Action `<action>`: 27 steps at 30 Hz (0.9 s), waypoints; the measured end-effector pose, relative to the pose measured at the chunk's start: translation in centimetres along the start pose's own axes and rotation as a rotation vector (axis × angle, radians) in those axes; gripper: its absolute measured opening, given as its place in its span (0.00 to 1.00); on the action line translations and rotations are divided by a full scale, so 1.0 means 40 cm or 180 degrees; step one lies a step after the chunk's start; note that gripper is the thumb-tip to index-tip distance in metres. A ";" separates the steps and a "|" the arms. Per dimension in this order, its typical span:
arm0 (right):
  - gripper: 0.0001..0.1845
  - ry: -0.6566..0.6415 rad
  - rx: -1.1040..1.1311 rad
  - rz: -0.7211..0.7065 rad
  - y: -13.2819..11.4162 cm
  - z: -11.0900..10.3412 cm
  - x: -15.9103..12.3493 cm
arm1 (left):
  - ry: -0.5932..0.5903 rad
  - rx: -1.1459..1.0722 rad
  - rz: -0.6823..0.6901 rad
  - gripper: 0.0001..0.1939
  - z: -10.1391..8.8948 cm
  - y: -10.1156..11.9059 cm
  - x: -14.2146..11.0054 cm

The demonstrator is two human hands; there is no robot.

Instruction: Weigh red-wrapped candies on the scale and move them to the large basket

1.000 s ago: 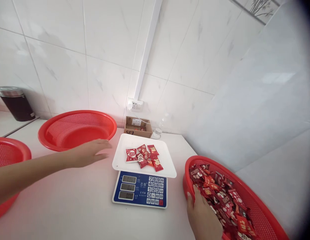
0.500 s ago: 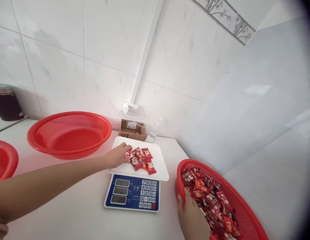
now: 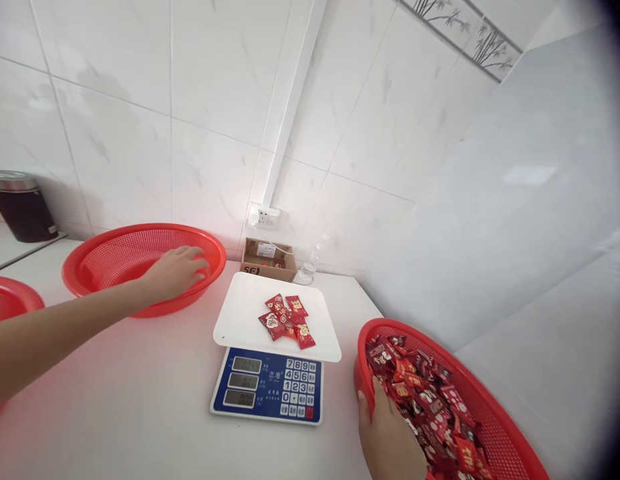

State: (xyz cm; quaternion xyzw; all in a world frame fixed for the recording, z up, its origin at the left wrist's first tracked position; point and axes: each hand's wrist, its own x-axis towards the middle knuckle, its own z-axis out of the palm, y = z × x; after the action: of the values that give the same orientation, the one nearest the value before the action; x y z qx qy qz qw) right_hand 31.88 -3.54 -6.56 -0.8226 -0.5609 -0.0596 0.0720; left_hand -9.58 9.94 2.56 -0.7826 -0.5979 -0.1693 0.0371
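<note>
My left hand (image 3: 174, 272) is over the right side of a red mesh basket (image 3: 143, 233), its fingers curled around a small red wrapped candy, mostly hidden. Several red wrapped candies (image 3: 274, 325) lie in a loose cluster on the white tray (image 3: 235, 313) of a digital scale (image 3: 277, 377), with a blue keypad panel and three small displays. At the lower right, my right hand (image 3: 390, 433) grips the near left rim of another red basket (image 3: 495, 377). That basket holds many wrapped candies (image 3: 430, 400) in red and dark red.
Behind the tray stand a small cardboard box (image 3: 269, 260) and a clear plastic bottle (image 3: 313, 260). A socket (image 3: 264, 216) with a plug is on the tiled wall. Another red basket (image 3: 15, 293) is at the left edge, near a dark canister (image 3: 23, 207).
My left hand has moved left from the scale tray to over the red basket, taking one candy off the tray. My right hand stays on its basket's rim.
</note>
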 end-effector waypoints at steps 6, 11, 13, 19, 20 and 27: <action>0.29 -0.0013 -0.0108 0.0018 0.001 0.000 -0.002 | -0.0609 -0.0253 0.1112 0.21 0.093 0.194 -0.004; 0.29 -0.0008 -0.0192 -0.0007 -0.003 -0.005 -0.004 | -0.0919 -0.0323 0.1625 0.25 0.141 0.306 0.021; 0.28 -0.0055 -0.0235 0.0025 -0.005 -0.005 -0.002 | -0.1019 -0.0317 0.1696 0.26 0.148 0.325 0.034; 0.28 -0.0078 -0.0281 0.0096 -0.002 0.006 0.004 | -0.1203 -0.0295 0.1639 0.20 0.140 0.339 0.048; 0.28 -0.0071 -0.0274 0.0079 -0.001 0.009 0.004 | -0.1222 -0.0293 0.1623 0.19 0.137 0.338 0.047; 0.27 -0.0012 -0.0275 0.0021 0.006 0.016 0.005 | -0.1250 -0.0262 0.1229 0.16 0.099 0.302 0.026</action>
State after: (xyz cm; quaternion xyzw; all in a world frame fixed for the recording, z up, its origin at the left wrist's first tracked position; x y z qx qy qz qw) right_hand 32.17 -3.32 -7.18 -0.8269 -0.5553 -0.0820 0.0356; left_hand 3.01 8.53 0.91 -0.9007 -0.4261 -0.0283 -0.0797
